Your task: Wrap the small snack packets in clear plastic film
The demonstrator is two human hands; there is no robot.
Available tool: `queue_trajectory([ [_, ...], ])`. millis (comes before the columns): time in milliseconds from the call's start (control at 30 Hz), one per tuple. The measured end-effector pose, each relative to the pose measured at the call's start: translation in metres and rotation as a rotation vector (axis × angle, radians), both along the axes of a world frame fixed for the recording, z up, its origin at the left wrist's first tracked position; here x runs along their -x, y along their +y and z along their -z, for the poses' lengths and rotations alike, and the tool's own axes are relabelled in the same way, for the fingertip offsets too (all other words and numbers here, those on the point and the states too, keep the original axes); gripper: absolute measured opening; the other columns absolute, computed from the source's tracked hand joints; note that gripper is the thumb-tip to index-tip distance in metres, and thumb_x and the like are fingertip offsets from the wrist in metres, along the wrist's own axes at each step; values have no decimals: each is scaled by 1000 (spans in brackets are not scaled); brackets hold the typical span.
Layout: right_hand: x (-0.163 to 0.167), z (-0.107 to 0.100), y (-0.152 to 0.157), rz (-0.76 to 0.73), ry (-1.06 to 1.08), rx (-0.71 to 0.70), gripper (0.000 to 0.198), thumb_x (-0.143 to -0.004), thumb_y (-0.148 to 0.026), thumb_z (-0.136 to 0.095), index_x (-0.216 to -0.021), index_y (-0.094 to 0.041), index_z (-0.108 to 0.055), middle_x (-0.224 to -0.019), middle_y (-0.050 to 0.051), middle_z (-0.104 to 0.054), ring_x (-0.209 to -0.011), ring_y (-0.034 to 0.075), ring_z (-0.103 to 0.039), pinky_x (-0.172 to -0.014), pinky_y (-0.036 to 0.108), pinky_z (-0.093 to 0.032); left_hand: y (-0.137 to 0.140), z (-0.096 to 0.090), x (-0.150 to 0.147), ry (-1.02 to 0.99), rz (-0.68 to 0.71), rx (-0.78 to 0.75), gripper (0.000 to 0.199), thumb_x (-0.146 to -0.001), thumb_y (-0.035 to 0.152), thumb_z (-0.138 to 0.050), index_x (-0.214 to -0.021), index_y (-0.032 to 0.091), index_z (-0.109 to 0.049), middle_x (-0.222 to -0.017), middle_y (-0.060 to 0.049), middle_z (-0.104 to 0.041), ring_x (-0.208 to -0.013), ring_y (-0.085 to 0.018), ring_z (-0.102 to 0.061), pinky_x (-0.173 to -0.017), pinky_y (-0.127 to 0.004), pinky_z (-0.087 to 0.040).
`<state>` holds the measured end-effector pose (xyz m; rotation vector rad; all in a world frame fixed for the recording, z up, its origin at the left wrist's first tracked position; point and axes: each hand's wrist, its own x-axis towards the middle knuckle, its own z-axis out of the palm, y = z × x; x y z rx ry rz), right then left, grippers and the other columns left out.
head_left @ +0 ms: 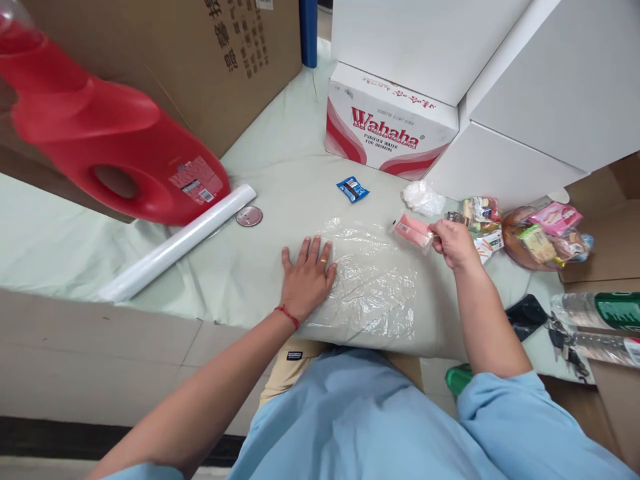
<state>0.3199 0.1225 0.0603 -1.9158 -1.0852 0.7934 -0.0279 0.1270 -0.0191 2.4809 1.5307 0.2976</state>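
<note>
My left hand [306, 283] lies flat with spread fingers on the pale green cloth, at the left edge of a sheet of clear plastic film [375, 283]. Between the fingertips of my right hand [453, 243] is a small pink wrapped snack packet [413, 231], pinched at its right end, over the far right corner of the film. Beyond the film lies a small blue packet [353, 189]. A crumpled white plastic bag [423, 198] rests just past the pink packet.
On the left are a white film roll [180, 243], a round lid [249, 216] and a big red jug [120, 140]. A Wahaha carton [387, 127] stands behind. To the right are a bowl of snacks [520, 237], a black phone or pouch [526, 317], keys [565, 343] and water bottles [580, 310].
</note>
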Motion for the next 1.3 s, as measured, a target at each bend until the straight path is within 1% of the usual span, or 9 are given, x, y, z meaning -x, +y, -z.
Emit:
queue_trajectory([
  [100, 25, 5, -29, -59, 330, 91, 29, -71, -46, -69, -64, -23, -53, -51, -7, -42, -39, 7, -29, -40, 23, -18, 0, 1, 0, -15, 5, -3, 60, -109, 45, -28, -165, 26, -37, -174, -12, -30, -162, -32, -25, -128, -71, 2],
  [200, 62, 20, -38, -246, 350, 215, 29, -75, -47, -66, -65, -23, -55, -51, -6, -44, -41, 8, -33, -42, 24, -25, 0, 2, -1, -17, 0, -2, 61, -109, 45, -27, -165, 25, -36, -174, -12, -30, -162, -32, -25, -128, -71, 3],
  [300, 92, 30, -40, -345, -58, 224, 28, -88, -42, -58, -73, -20, -64, -66, 2, -60, -56, 15, -52, -54, 27, -40, -1, 1, -1, -8, -11, -10, 61, -108, 46, -27, -164, 24, -38, -174, -12, -31, -162, -32, -25, -128, -71, 2],
  [400, 108, 28, -46, -325, -545, 113, 30, -98, -39, -54, -107, -17, -74, -113, 12, -71, -86, 23, -67, -74, 32, -50, -2, 0, -2, 4, -10, -17, 60, -108, 46, -27, -163, 24, -40, -174, -11, -31, -162, -31, -26, -128, -70, 1],
  [500, 117, 23, -55, -573, -642, 58, 42, -100, -43, -60, -138, -26, -65, -145, 11, -60, -105, 25, -70, -84, 33, -54, -2, 0, -1, 4, -8, -22, 60, -108, 46, -27, -163, 25, -40, -173, -11, -32, -162, -30, -27, -128, -70, 0],
  [600, 121, 26, -59, -775, -655, 88, 53, -97, -36, -67, -149, -33, -57, -154, 6, -55, -118, 25, -68, -86, 32, -55, -2, 1, -1, -3, -19, -15, 61, -108, 46, -26, -164, 26, -37, -174, -10, -31, -162, -30, -25, -128, -70, 0],
  [933, 108, 29, -66, -602, -757, 193, 42, -104, -33, -53, -145, -29, -61, -145, 7, -64, -112, 25, -70, -83, 32, -54, -2, -2, -1, 2, -23, 22, 62, -108, 47, -22, -165, 26, -36, -175, -9, -29, -163, -31, -23, -128, -71, 1],
  [1100, 111, 17, -60, -534, -734, 83, 40, -105, -35, -51, -142, -27, -63, -141, 8, -66, -112, 26, -69, -85, 33, -53, -2, -1, 0, -23, -15, 10, 61, -108, 46, -25, -164, 25, -39, -174, -10, -31, -162, -30, -26, -127, -72, -1],
  [1300, 139, 27, -50, -613, -747, 144, 42, -104, -34, -52, -145, -30, -62, -145, 8, -64, -112, 26, -69, -85, 34, -55, -2, 1, -1, -75, -26, 0, 61, -108, 46, -28, -163, 25, -40, -173, -11, -33, -161, -31, -27, -127, -72, 2],
])
